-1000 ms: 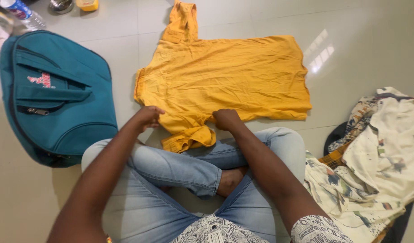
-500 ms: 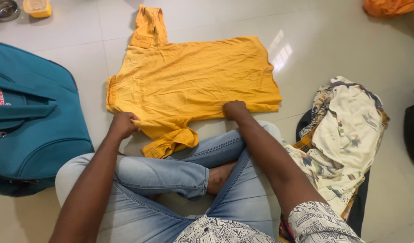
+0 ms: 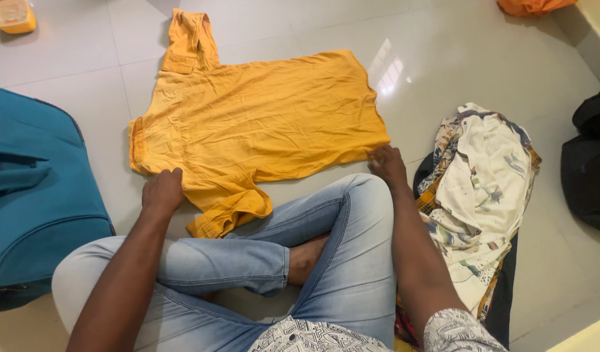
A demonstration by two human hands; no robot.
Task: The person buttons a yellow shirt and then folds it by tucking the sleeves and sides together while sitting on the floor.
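A yellow short-sleeved shirt (image 3: 254, 124) lies spread flat on the pale tiled floor in front of my crossed legs in light blue jeans. One sleeve points away from me and the other is bunched near my knee. My left hand (image 3: 163, 190) rests on the shirt's near edge by the bunched sleeve, fingers closed down on the cloth. My right hand (image 3: 386, 164) is at the shirt's near right hem corner, fingertips closed on the fabric.
A teal travel bag (image 3: 32, 195) lies on the floor at my left. A pile of patterned clothes (image 3: 482, 189) sits at my right, with a black bag (image 3: 590, 163) beyond it. A yellow box (image 3: 12, 14) and an orange bundle (image 3: 531, 5) lie at the far edges.
My right hand slid right along the shirt's near edge to the hem corner. My left hand shifted left toward the shoulder. The view panned right, so the teal bag moved left.
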